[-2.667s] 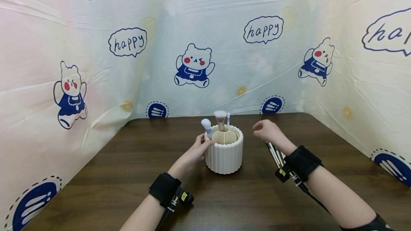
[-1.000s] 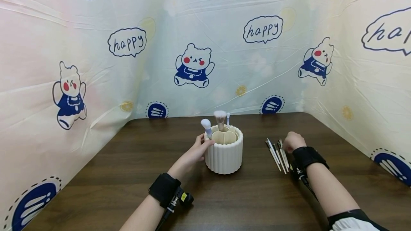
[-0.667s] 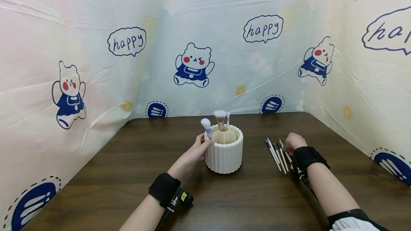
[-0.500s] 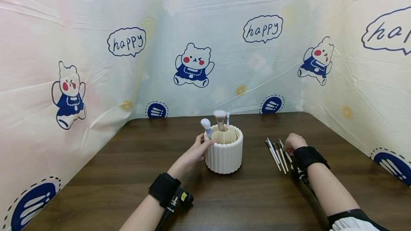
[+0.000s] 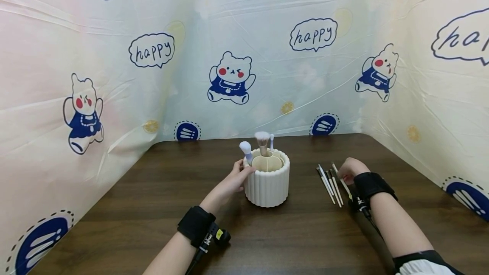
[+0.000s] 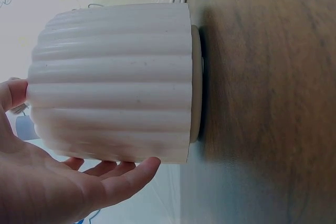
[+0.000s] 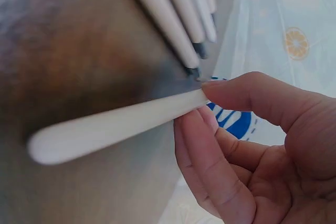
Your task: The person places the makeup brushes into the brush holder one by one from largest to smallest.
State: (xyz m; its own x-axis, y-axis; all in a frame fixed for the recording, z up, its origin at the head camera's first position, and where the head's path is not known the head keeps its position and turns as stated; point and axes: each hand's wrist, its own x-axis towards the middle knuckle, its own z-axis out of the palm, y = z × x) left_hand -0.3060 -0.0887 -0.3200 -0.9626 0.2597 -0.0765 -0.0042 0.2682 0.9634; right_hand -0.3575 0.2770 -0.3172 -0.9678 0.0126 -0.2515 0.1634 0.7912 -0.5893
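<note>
A white ribbed makeup brush holder [image 5: 266,188] stands upright on the table. My left hand [image 5: 228,181] grips its left side, thumb at the rim and fingers along the wall; the left wrist view shows the ribbed wall [image 6: 110,77] close up. Three brushes rise from the holder: a round-headed one [image 5: 245,147], a wide fluffy one [image 5: 262,139] and a thin one [image 5: 271,141]. On the right, my right hand [image 5: 352,169] pinches a pale-handled makeup brush [image 7: 115,127] between thumb and fingers. Its tip is hidden behind the fingers in the right wrist view.
Several slim brushes [image 5: 330,186] lie side by side on the dark wooden table [image 5: 153,220], just left of my right hand. A printed curtain [image 5: 267,79] surrounds the table at the back and sides. Cameras are strapped to both wrists.
My right hand moved from above the loose brushes down to their right end. It has now drawn one brush slightly away to the right. The left hand and holder stayed put.
</note>
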